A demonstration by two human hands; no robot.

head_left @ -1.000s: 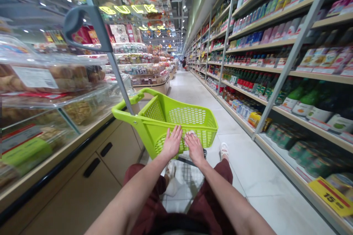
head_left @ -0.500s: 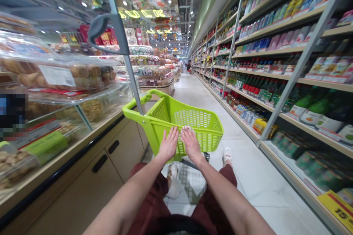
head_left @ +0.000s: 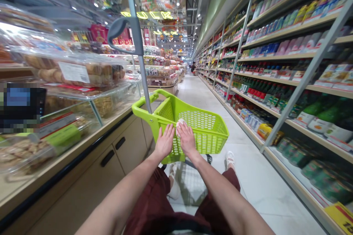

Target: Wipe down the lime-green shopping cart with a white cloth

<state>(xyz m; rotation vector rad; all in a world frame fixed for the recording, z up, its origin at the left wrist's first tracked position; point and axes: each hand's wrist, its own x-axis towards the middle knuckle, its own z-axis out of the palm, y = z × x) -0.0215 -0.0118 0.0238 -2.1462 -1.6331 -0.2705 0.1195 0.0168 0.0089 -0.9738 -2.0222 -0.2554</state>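
Observation:
A bright green shopping basket cart [head_left: 215, 143] with holed sides stands in front of me, between my legs. My left hand [head_left: 165, 141] lies flat against its near side, fingers stretched out and nothing visible in them. Beside it, my right hand [head_left: 186, 140] presses a crumpled white cloth or tissue [head_left: 181, 122] to the upper rim, fingers flat over it. Most of that cloth is hidden under the fingers. The cart's grey pole [head_left: 142, 77] rises at the left end and carries a grey loop handle [head_left: 135, 36].
At left runs a display counter [head_left: 118, 111] with packed baked goods [head_left: 74, 71] and a blurred-out dark device [head_left: 20, 106]. Along the right, shelves [head_left: 292, 80] hold bottles and cans. The tiled aisle [head_left: 190, 88] stretches ahead, with a person [head_left: 193, 67] far down it.
Both hands have slid left along the basket's side, the right one with the cloth. My view has turned slightly left, so the scene sits further right.

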